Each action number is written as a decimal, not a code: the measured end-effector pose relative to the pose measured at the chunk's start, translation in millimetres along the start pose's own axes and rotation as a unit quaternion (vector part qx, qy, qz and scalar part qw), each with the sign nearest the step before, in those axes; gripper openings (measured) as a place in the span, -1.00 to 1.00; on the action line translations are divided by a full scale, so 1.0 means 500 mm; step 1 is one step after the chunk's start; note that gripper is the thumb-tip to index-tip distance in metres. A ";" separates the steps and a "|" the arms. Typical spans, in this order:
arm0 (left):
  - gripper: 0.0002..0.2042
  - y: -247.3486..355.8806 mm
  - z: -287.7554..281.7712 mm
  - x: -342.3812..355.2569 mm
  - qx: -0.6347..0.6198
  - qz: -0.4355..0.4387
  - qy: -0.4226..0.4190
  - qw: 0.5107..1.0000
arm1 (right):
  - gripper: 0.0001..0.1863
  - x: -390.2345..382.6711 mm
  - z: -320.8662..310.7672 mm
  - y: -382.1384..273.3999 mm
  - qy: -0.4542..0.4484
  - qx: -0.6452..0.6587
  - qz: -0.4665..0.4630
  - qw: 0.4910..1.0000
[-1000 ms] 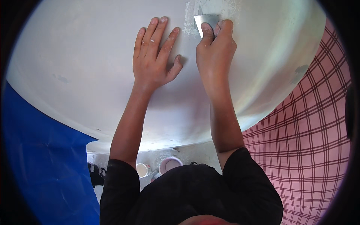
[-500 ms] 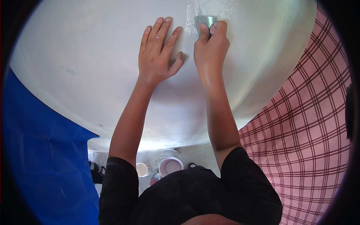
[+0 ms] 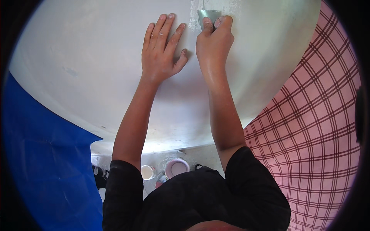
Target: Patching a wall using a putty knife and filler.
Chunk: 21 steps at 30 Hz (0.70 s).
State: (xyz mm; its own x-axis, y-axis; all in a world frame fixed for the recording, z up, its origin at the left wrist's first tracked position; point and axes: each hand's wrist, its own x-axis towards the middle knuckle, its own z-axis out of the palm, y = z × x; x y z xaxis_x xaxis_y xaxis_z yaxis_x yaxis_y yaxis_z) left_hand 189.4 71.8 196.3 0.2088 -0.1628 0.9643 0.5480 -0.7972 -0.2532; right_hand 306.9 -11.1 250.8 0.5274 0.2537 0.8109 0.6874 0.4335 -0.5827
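A broad, pale curved surface [image 3: 96, 84] fills the space before me. My left hand [image 3: 161, 52] lies flat on it with fingers spread, holding nothing; flecks of white stuff stick to the fingers. To its right, my right hand [image 3: 216, 42] grips a putty knife [image 3: 208, 15] with a flat metal blade, thumb pressed along the blade. Its edge rests at a rough white filler patch [image 3: 231, 5] near the top of the view. The handle is hidden inside my fist.
Below the surface, a whitish tub [image 3: 147, 172] and a pinkish bucket [image 3: 177, 168] stand on the floor, with dark footwear [image 3: 101, 177] to their left. A blue sheet [image 3: 46, 161] hangs at the left, and a pink checked cloth [image 3: 308, 154] at the right.
My right hand and the putty knife have shifted slightly up and left in the view. The left hand stays flat on the surface, a touch higher in the picture.
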 end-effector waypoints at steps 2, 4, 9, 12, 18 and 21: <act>-0.37 0.012 0.005 -0.001 0.001 -0.003 0.004 1.000 | -0.77 -0.007 -0.006 0.025 0.001 0.000 -0.006 1.000; -0.37 0.019 0.010 0.004 -0.002 -0.006 -0.004 1.000 | -0.76 -0.002 -0.013 0.020 0.008 -0.004 -0.011 1.000; -0.37 0.026 0.035 0.015 -0.009 -0.002 -0.005 1.000 | -0.81 0.020 -0.035 0.010 -0.032 -0.016 0.044 0.998; -0.38 0.028 0.050 0.021 -0.017 0.002 -0.001 1.000 | -0.76 0.032 -0.029 0.040 0.014 -0.005 0.010 1.000; -0.38 0.036 0.044 0.022 -0.006 0.001 -0.006 1.000 | -0.76 0.030 -0.028 0.042 0.014 0.011 0.008 1.000; -0.39 0.032 0.031 0.021 -0.001 -0.001 -0.007 1.000 | -0.82 0.036 -0.032 0.013 -0.017 0.012 0.018 1.000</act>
State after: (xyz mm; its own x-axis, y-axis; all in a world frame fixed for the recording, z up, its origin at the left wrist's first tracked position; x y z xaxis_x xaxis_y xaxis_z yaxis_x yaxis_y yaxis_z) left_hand 212.7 66.5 201.1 0.2193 -0.1538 0.9635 0.5474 -0.7980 -0.2520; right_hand 328.9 -17.9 260.9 0.5339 0.2980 0.7913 0.6563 0.4439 -0.6100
